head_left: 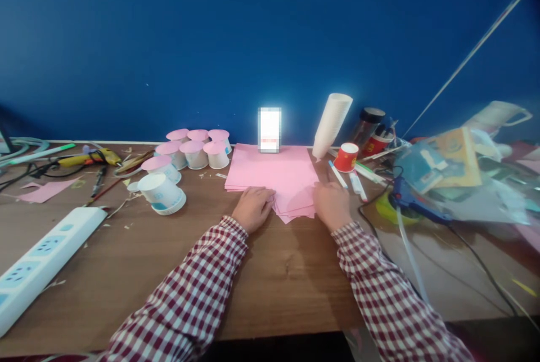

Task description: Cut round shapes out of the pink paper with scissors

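Pink paper sheets (270, 168) lie in a slightly uneven stack in front of me, with smaller pink pieces askew at the near edge. My left hand (253, 208) rests with flat, outstretched fingers on the stack's lower left edge. At the lower right edge is my right hand (333, 204), its fingers curled in. A thin dark stick shows faintly above that hand; whether it is held is unclear. Left of the paper stand several white paper cups (194, 155) topped with pink discs. Nearer to me is a tilted stack of white cups (162, 193) without a disc.
A leaning tower of white cups (333, 123), a red cup (346, 157) and markers (358, 184) stand or lie at right. Beyond them are a blue glue gun (417, 201) and cluttered bags. At left are a power strip (53, 255) and a yellow glue gun (90, 158).
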Available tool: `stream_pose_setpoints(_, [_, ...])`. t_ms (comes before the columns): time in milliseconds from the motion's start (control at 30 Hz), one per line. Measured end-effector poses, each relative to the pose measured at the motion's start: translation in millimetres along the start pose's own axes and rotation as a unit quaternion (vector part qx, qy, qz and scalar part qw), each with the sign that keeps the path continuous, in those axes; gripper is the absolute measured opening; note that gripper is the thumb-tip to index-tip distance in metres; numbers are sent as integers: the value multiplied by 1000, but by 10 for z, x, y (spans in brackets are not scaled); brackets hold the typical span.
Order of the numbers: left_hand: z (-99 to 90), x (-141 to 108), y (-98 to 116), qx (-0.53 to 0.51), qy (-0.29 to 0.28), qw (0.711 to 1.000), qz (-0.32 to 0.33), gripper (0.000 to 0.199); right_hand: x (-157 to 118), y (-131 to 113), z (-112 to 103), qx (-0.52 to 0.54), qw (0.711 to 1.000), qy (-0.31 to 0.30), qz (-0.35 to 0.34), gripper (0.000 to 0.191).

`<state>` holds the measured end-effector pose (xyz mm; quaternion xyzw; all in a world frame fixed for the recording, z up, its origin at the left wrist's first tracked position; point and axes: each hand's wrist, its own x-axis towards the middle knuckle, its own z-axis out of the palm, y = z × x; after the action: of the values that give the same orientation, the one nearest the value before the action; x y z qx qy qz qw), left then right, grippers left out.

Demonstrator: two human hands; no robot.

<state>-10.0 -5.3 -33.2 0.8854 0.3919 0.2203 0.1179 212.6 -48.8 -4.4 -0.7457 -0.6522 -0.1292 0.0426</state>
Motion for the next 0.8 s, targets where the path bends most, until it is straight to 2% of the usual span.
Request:
stream_pose_setpoints(233, [19,-9,-11,-2,0,1000,9,34,-28,-61,-24,3,1000,-12,1,28])
stream_pose_setpoints(367, [24,-4,-16,-23,-25,999,26,36,-17,-65,-16,74,996,-31,-40,28])
stream_pose_setpoints(433, [13,0,-16,-38,-12,999,31,36,-6,-57,-10,110,993,-24,-42,31])
stream_pose_setpoints(500, [-7,3,-14,-33,22,999,15,34,1,-45,-10,115,993,-16,-18,32])
stream_pose_setpoints(600, [-38,1,-5,20,59,997,-39,29,3,-31,-25,94,995,-37,22,32])
stream_pose_setpoints(700, [-50,-7,14,63,47,995,-67,30,-3,-37,-39,86,993,-71,34,31])
stream_pose_setpoints(800, [-42,-14,44,78,21,995,-64,28,-11,-66,-38,104,991,-84,26,29])
